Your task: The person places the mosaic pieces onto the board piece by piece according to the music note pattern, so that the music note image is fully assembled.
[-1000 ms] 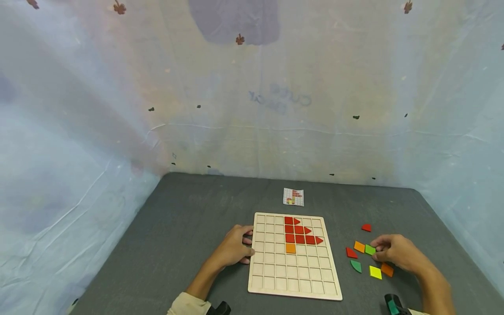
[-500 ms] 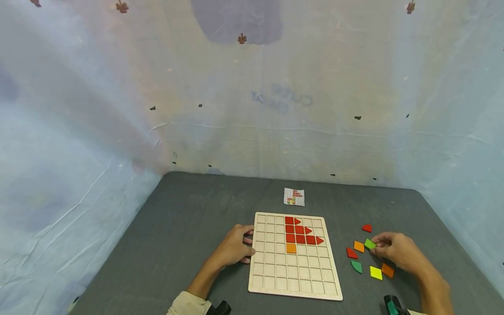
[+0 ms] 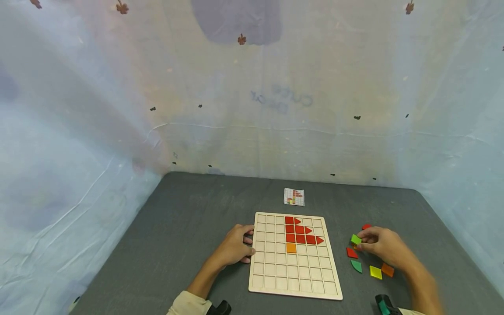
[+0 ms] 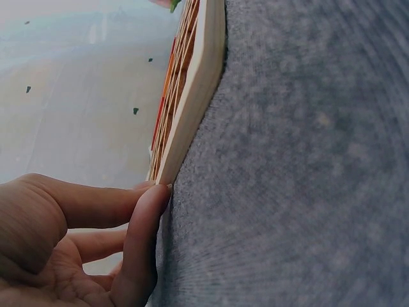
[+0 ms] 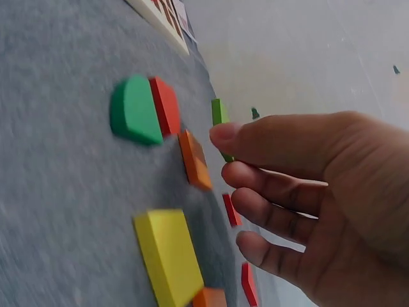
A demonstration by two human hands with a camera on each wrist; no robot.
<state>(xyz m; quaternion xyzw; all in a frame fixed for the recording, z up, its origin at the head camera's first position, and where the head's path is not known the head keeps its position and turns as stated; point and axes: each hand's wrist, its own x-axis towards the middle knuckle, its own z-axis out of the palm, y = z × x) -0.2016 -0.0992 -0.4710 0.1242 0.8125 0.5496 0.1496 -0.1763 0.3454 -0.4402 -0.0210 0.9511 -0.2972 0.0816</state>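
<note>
– Pale marked sheeting point(image 3: 220, 87) behind, dark grey counter point(image 3: 204, 201) underneath. Any change?

– Yes. Has carried the green tile point(image 3: 356, 239) leftward over the last half second, clear of the counter, pinching it tilted between thumb and finger of the right hand point(image 3: 387, 247). Hangs now just above the loose orange tile point(image 5: 193, 160).

– And with the left hand point(image 3: 232, 247)?

– Stays put. Touches the left edge of the wooden board point(image 3: 298, 274) with loosely bent thumb and fingers, without wrapping round it. Probably meant as steadying.

– Meaning what for the work?

– Picked, not yet placed. Shows no new piece on the board, between the two hands: just red rows point(image 3: 295, 238) and one orange square point(image 3: 291, 248). Likely calls for more cells filled, judging by the card point(image 3: 294, 197) beyond both hands, though too small to read cell by cell.

– Left to pick?

– Left of the right hand, a red piece point(image 3: 351, 253) and a green quarter piece point(image 3: 356, 266). Nearer the body from that hand, a yellow tile point(image 3: 376, 272) and a darker orange tile point(image 3: 387, 269).

– Worth watching?

– Could clip the loose orange tile, travelling this low. Probably needs levelling before any cell.
</note>
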